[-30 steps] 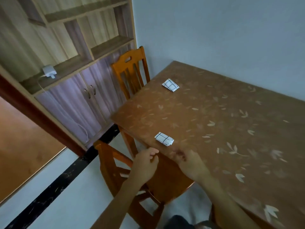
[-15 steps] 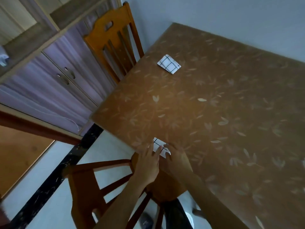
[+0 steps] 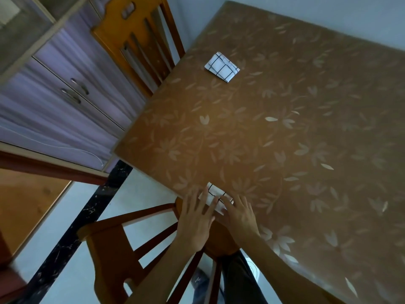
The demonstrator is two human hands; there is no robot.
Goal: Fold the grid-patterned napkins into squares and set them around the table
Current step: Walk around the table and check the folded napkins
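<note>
A folded white napkin with black grid lines (image 3: 215, 195) lies at the near edge of the brown leaf-patterned table (image 3: 274, 139). My left hand (image 3: 195, 218) rests flat with its fingertips on the napkin's left part. My right hand (image 3: 240, 213) lies flat with its fingertips on the napkin's right part. Both hands have their fingers spread and cover the napkin's near side. A second folded grid napkin (image 3: 221, 68) lies by itself at the far left side of the table, in front of a chair.
An orange wooden chair (image 3: 140, 42) stands at the table's far left side. Another wooden chair (image 3: 122, 244) is below my hands, its seat under the table edge. A cabinet with purple doors (image 3: 65, 95) stands left. A grey wall runs behind the table.
The camera has tilted down and moved closer to the table. Both hands went from hovering at the table edge to lying flat on the near napkin.
</note>
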